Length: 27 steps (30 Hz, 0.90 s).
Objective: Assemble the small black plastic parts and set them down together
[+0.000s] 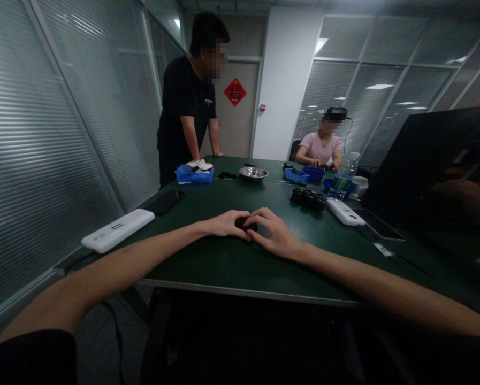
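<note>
At frame centre, a small dark object (243, 224) lies between 2 hands: left hand (226, 223) pinching it, right hand (275, 230) bent against it, grip unclear.

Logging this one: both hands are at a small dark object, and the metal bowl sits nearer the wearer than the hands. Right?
Not quite: the head view shows the metal bowl beyond the left hand and right hand, farther from the wearer. Both hands are indeed at a small dark object.

Bowl (252, 178) looks shiny mtl, btl (347, 172) clear plstc.
</note>
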Each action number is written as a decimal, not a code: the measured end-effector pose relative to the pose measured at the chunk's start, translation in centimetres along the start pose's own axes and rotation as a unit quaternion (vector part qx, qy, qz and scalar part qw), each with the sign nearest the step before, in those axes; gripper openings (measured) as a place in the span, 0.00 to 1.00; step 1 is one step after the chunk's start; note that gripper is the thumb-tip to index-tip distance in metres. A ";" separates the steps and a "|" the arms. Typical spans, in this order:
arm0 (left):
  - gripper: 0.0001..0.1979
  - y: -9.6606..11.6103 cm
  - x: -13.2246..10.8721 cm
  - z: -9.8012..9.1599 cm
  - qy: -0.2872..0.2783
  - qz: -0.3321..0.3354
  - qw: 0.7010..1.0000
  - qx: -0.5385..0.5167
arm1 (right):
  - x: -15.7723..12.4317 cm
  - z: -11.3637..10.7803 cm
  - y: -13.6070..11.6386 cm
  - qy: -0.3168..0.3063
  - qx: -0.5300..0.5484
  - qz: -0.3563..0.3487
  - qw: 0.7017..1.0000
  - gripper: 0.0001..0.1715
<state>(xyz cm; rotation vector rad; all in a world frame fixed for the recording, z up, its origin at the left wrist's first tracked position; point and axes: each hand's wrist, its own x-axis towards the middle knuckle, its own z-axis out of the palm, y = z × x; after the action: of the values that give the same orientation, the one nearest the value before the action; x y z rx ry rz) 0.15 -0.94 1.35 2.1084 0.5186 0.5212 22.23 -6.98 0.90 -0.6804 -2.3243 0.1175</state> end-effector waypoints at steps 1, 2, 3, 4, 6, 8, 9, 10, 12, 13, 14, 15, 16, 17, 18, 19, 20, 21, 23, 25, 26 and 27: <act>0.24 0.0 0.0 0.0 -0.002 0.001 1.000 0.000 | 0.0 0.0 0.0 0.000 0.000 0.000 1.000 0.10; 0.24 0.1 0.0 0.0 -0.004 0.001 1.000 0.001 | 0.0 0.0 0.0 0.000 0.001 0.001 1.000 0.10; 0.23 0.1 0.0 0.0 -0.006 0.003 1.000 0.004 | 0.0 -0.1 0.0 0.001 0.001 0.003 1.000 0.10; 0.23 0.1 0.0 0.0 -0.008 0.004 1.000 0.008 | 0.0 -0.1 0.0 0.002 -0.001 0.006 1.000 0.10; 0.22 0.2 0.0 -0.1 -0.006 0.008 1.000 0.021 | 0.1 -0.2 0.0 0.004 -0.007 0.017 1.000 0.10; 0.22 0.1 0.0 -0.1 -0.006 0.014 0.999 0.031 | 0.1 -0.4 0.0 0.002 -0.015 0.028 0.999 0.10; 0.22 0.0 0.0 -0.1 -0.006 0.017 0.999 0.035 | 0.2 -0.4 -0.1 0.000 -0.017 0.032 0.999 0.10; 0.22 -0.1 0.0 -0.1 -0.005 0.020 0.999 0.040 | 0.2 -0.5 -0.1 -0.001 -0.018 0.035 0.999 0.09; 0.22 -0.3 0.1 -0.2 -0.004 0.022 0.999 0.046 | 0.2 -0.5 -0.1 0.000 -0.017 0.035 0.999 0.09; 0.22 -0.4 0.1 -0.2 -0.004 0.023 0.999 0.046 | 0.2 -0.5 -0.1 0.002 -0.015 0.034 0.999 0.09; 0.22 -0.4 0.1 -0.2 -0.005 0.023 0.999 0.044 | 0.2 -0.4 -0.1 0.003 -0.013 0.032 0.999 0.09; 0.21 -0.4 0.1 -0.2 -0.006 0.024 0.999 0.041 | 0.1 -0.4 -0.1 0.005 -0.012 0.030 0.999 0.09; 0.21 -0.5 0.1 -0.2 -0.008 0.024 0.999 0.038 | 0.1 -0.3 -0.1 0.006 -0.011 0.028 1.000 0.10; 0.21 -0.5 0.1 -0.2 -0.008 0.023 0.999 0.039 | 0.1 -0.2 0.0 0.006 -0.009 0.026 1.000 0.10; 0.21 -0.4 0.1 -0.2 -0.007 0.020 0.999 0.044 | 0.0 -0.2 0.0 0.006 -0.008 0.023 1.000 0.10; 0.21 -0.4 0.1 -0.2 -0.005 0.016 0.999 0.052 | 0.0 -0.1 0.0 0.007 -0.005 0.020 1.000 0.10; 0.21 -0.4 0.1 -0.2 -0.003 0.013 0.998 0.059 | 0.0 -0.1 0.1 0.007 -0.003 0.017 1.000 0.10; 0.21 -0.4 0.1 -0.2 -0.002 0.011 0.998 0.065 | 0.0 -0.1 0.1 0.007 0.000 0.016 1.000 0.10; 0.21 -0.3 0.0 -0.3 -0.005 0.011 0.998 0.068 | 0.1 -0.1 0.1 0.004 0.008 0.015 1.000 0.10; 0.22 -0.3 0.0 -0.3 -0.009 0.013 0.998 0.062 | 0.1 -0.3 0.0 -0.003 0.018 0.015 1.000 0.10; 0.22 -0.3 0.0 -0.3 -0.011 0.013 0.998 0.061 | 0.1 -0.3 0.0 -0.007 0.022 0.015 1.000 0.10; 0.22 -0.2 0.0 -0.3 -0.012 0.012 0.998 0.060 | 0.1 -0.4 0.0 -0.010 0.025 0.015 1.000 0.10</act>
<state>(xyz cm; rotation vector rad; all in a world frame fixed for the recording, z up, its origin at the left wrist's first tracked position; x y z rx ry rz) -0.08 -0.61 1.31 2.2358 0.5219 0.4880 22.42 -6.92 1.23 -0.6916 -2.3224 0.1949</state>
